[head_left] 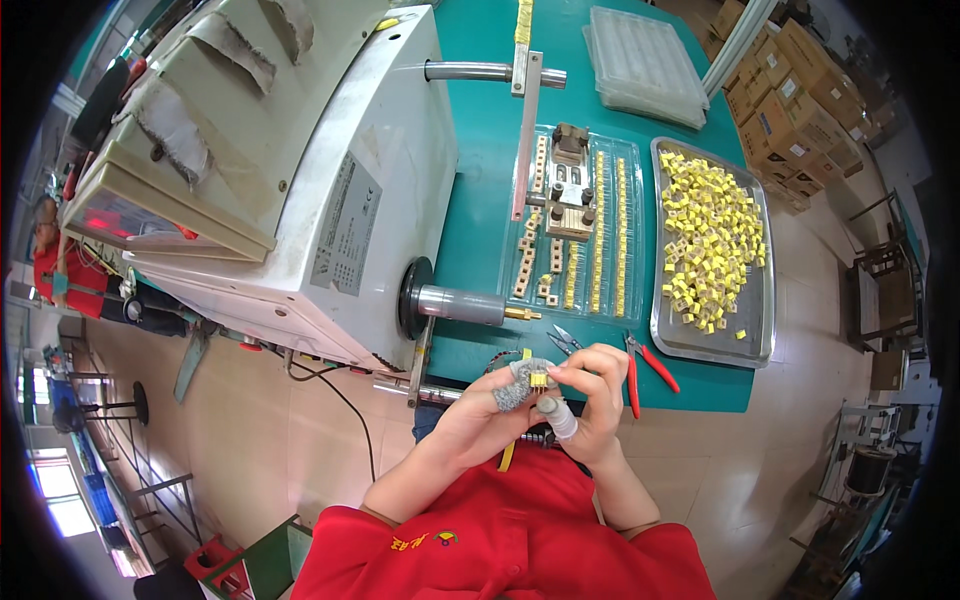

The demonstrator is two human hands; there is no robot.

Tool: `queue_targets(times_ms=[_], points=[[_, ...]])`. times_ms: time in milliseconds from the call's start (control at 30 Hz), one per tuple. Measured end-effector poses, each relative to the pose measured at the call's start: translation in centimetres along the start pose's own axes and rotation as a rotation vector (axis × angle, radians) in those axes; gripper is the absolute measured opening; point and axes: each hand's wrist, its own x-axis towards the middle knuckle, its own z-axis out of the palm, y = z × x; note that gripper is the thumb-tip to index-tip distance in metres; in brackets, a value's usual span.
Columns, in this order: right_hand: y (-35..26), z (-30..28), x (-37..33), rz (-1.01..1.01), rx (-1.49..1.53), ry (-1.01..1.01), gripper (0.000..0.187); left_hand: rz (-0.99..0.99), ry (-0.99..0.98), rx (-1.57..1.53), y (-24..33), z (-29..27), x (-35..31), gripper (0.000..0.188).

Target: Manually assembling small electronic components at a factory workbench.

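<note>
In front of my red shirt, both hands meet at a small yellow coil with thin pins. My left hand, a grey wrap on one finger, grips it from the left. My right hand is closed at its right side, the forefinger against the coil and the white-covered thumb just below. Any fine wire between the fingers is too small to make out. Just beyond my hands lie fine-tipped tweezers and red-handled cutters at the table's near edge.
A white machine with a grey spindle stands on the left. On the green table, a clear plastic tray holds rows of parts and a metal fixture. The metal tray at right holds many yellow coils. Stacked clear trays lie behind.
</note>
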Motion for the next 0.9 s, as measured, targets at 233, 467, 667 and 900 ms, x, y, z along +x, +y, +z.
queue_targets(times_ms=[233, 467, 667, 900], points=[[0.3, 0.2, -0.3, -0.070, 0.007, 0.075, 0.025, -0.028, -0.090, -0.064, -0.9, -0.9, 0.1, 0.028], [0.5, 0.7, -0.6, -0.020, 0.104, 0.164, 0.013, -0.014, -0.119, 0.025, -1.9, -1.1, 0.0, 0.032], [0.2, -0.2, 0.1, -0.044, 0.222, 0.068, 0.019, -0.032, -0.166, -0.080, -1.7, -1.1, -0.2, 0.031], [0.4, -0.4, 0.2, -0.100, 0.100, 0.062, 0.023, -0.032, -0.042, 0.013, -1.2, -0.6, -0.4, 0.032]])
